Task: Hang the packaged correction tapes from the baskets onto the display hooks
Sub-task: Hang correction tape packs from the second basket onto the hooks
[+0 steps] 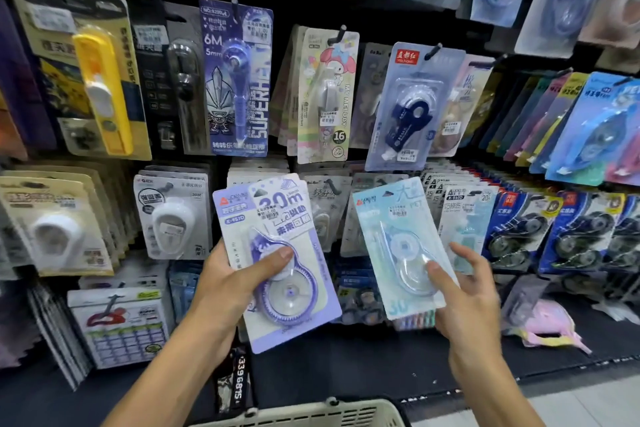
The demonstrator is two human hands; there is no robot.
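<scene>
I've got left hand [225, 274] gripping purple pack [277, 263], right hand [464, 291] pinching blue pack [398, 246] (stack behind it), both off the hooks [434, 49]; loose pinch could drop one.

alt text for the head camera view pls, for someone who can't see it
A person faces a shop display wall, the left hand gripping a purple packaged correction tape and the right hand holding a light blue one. Hooks behind carry many more packaged correction tapes; a beige basket rim shows at the bottom edge.
</scene>
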